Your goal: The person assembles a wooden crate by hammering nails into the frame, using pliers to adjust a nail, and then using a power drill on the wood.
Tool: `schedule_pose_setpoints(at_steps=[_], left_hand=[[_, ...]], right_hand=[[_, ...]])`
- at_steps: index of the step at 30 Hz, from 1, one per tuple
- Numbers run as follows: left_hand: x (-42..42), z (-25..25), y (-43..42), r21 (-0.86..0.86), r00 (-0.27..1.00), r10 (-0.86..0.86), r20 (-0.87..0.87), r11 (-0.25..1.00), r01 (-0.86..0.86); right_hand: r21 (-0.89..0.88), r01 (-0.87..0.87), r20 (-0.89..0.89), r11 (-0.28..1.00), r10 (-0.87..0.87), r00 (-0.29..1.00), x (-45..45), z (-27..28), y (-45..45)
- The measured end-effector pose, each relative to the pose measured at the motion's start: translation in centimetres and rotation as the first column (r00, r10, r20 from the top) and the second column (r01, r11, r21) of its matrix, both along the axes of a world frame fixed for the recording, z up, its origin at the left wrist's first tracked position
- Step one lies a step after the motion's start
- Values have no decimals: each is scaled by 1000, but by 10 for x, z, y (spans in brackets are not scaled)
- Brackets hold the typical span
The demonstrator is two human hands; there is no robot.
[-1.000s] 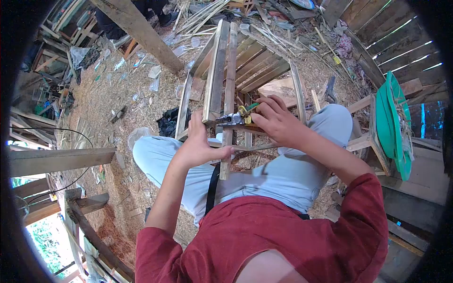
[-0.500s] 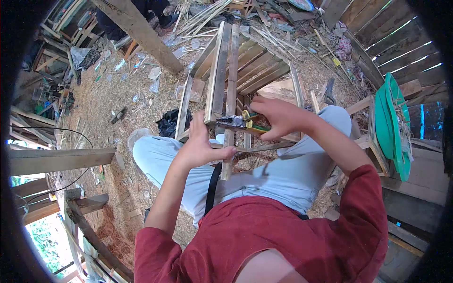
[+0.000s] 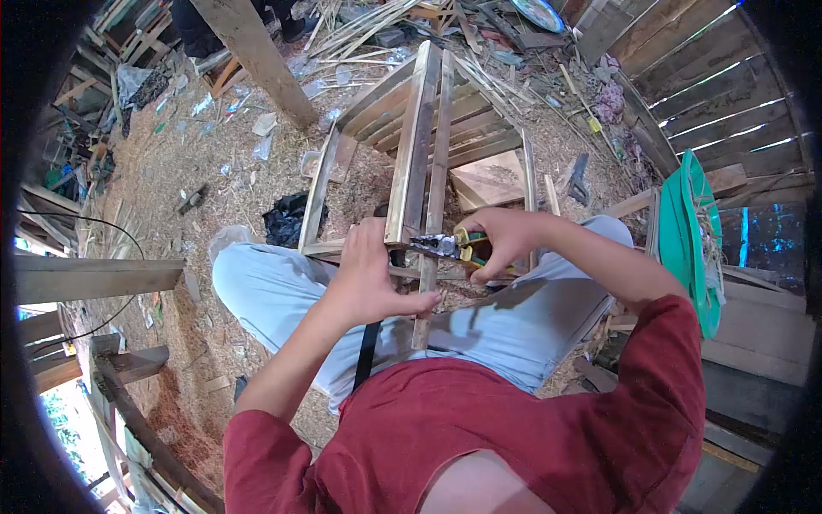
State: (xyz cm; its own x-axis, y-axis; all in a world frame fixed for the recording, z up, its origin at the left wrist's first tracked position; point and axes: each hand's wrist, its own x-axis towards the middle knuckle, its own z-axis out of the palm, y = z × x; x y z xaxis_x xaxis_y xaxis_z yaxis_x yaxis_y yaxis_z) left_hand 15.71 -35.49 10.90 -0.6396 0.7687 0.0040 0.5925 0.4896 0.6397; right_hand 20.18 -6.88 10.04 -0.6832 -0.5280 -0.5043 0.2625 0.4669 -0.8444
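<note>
A wooden frame point(image 3: 417, 146) of slats and bars stands between the knees. My left hand point(image 3: 370, 278) grips the near end of its thick bar, the thumb reaching toward a thinner wooden strip point(image 3: 438, 163) alongside. Yellow-and-green handled pliers point(image 3: 447, 247) are in my right hand point(image 3: 505, 240), their metal jaws at the near end of the thick bar and across the thin strip. What the jaws hold, if anything, is too small to tell.
A wooden post point(image 3: 257, 64) rises at the upper left, with a person's dark clothing beside it. At right is a green basin point(image 3: 689, 244). A beam point(image 3: 98, 280) juts in from the left. Shavings and scraps cover the ground; a black plastic bag point(image 3: 291, 220) lies left of the frame.
The view has shifted, and the near end of the frame appears lower and further right. My right hand has changed its hold on the pliers, the handles now lying deeper in the palm.
</note>
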Motion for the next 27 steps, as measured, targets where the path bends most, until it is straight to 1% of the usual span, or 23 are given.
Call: schedule_pose_setpoints(at_steps=[3,4,5,7,8,9,11,14,17,18,20,21,22,23,24,25,26,27], left_hand=[[10,-1,0,38,998,-35,-44,999,37],[12,-3,0,61,995,-53,-84,996,58],[14,-2,1,62,995,-68,-74,995,73],[18,4,4,63,993,-103,-54,992,107],[18,9,7,57,992,-103,-78,992,108],[15,10,7,61,988,-122,-92,990,128],[6,11,9,66,980,-159,-120,984,168],[-30,15,6,36,914,-400,66,916,399],[-68,4,23,-142,823,-544,165,813,565],[-75,-5,34,-137,801,-547,243,798,586],[-61,-37,45,171,731,-543,414,835,523],[-56,-38,53,313,673,-551,493,834,454],[-58,-37,55,191,690,-547,475,829,526],[-59,-36,55,202,691,-584,425,806,557],[-60,-38,53,212,688,-620,377,781,587],[-60,-41,51,223,685,-651,327,757,614],[-62,-44,50,332,667,-697,262,715,616],[-62,-42,49,314,675,-692,258,720,618]], right_hand=[[-22,-39,59,999,40,997,10,-3,3],[3,-72,169,997,71,983,12,-7,5],[29,-111,275,993,98,956,14,-11,7],[-189,-43,557,981,143,818,12,-14,12],[-295,-75,584,952,242,775,11,-24,17],[-358,-39,609,933,265,747,13,-28,18],[-475,40,648,879,318,692,19,-34,21],[-560,248,715,791,310,627,37,-42,22],[-571,168,705,803,375,602,36,-46,31],[-589,156,680,793,382,626,37,-49,34],[-624,130,626,770,394,673,37,-58,37],[-620,116,624,776,399,672,38,-57,38],[-618,105,623,779,404,670,42,-57,38],[-618,98,623,780,410,667,47,-55,36],[-595,82,581,799,358,731,49,-43,31],[-558,90,600,825,326,731,49,-40,27],[-518,95,616,850,293,731,48,-38,24],[-477,98,629,873,262,732,48,-36,23]])
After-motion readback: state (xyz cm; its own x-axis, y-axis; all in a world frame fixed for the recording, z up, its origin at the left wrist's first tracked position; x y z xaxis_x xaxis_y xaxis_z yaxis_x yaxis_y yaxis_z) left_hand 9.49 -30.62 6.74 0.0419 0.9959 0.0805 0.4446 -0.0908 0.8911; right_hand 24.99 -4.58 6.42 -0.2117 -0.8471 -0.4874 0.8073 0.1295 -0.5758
